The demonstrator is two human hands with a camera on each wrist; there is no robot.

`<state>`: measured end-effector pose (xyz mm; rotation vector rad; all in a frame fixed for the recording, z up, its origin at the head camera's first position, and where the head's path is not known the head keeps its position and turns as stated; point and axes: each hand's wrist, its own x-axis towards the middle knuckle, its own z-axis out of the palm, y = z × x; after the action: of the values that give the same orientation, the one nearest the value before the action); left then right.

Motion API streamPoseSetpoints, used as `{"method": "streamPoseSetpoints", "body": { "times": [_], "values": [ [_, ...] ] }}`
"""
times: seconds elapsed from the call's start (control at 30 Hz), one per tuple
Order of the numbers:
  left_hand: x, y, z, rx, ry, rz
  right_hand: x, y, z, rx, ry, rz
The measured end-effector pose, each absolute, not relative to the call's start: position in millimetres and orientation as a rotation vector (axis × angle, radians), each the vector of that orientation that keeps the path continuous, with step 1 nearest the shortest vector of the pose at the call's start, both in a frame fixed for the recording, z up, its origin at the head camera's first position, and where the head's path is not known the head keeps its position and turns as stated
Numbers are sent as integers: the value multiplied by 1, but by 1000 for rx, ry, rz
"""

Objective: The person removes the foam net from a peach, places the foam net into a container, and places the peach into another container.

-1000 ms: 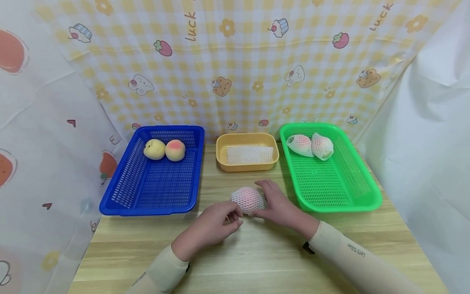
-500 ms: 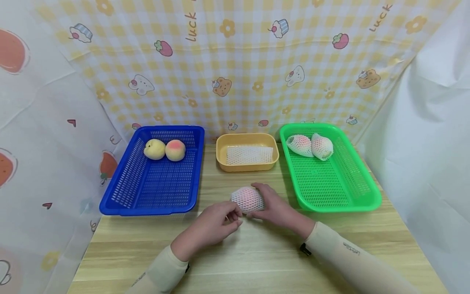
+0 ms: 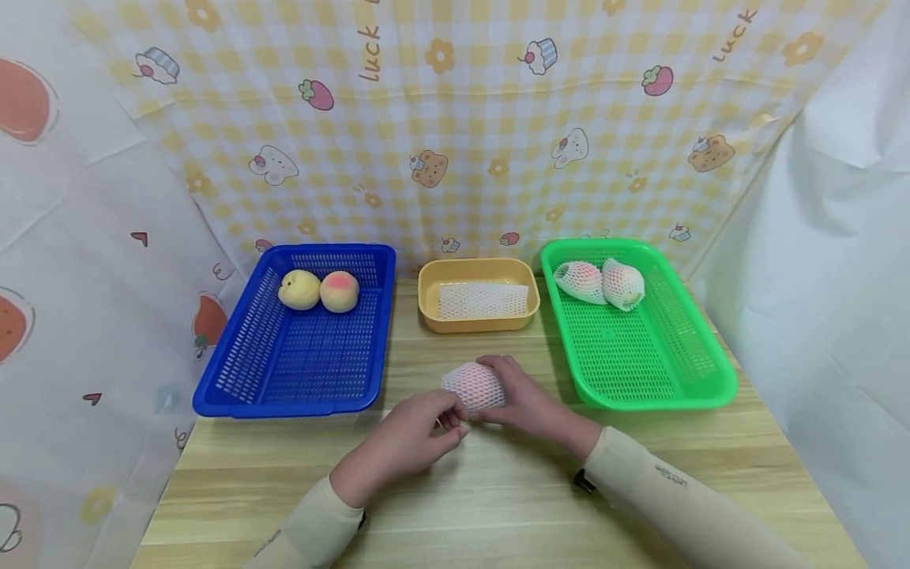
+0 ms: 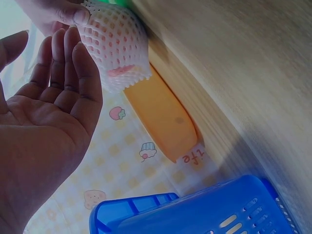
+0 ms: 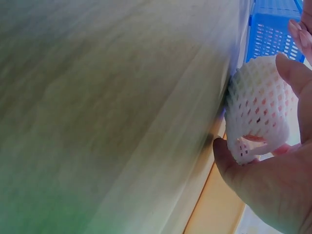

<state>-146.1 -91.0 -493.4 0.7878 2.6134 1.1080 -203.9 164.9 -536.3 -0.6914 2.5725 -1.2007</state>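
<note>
A peach in a white foam net (image 3: 475,387) rests on the wooden table between my hands. My right hand (image 3: 529,407) holds it from the right side, thumb and fingers curved around the net in the right wrist view. On its near left is my left hand (image 3: 415,435), fingers loosely bent and holding nothing. The left wrist view shows those fingers (image 4: 70,63) close beside the foam net (image 4: 114,44); whether they touch it I cannot tell. A reddish patch of peach shows through the net's open end.
Two bare peaches (image 3: 320,290) lie in a blue basket (image 3: 377,348) at left. A yellow tray (image 3: 479,325) with a flat foam net (image 3: 483,300) stands behind my hands. The green basket (image 3: 700,356) at right holds two netted peaches (image 3: 600,283).
My right hand has moved left and closed in on the netted peach, which has shifted slightly left toward my left hand. The left hand has hardly moved.
</note>
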Motion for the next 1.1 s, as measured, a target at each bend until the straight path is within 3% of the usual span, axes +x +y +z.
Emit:
{"method": "streamPoseSetpoints", "body": {
  "times": [0.53, 1.1],
  "values": [
    [-146, -94, -491, 776, 2602, 1117, -206, 156, -540, -798, 2528, -1284],
    [-148, -96, -488, 768, 2623, 1143, -203, 162, -524, -729, 2558, -1327]
  ]
}}
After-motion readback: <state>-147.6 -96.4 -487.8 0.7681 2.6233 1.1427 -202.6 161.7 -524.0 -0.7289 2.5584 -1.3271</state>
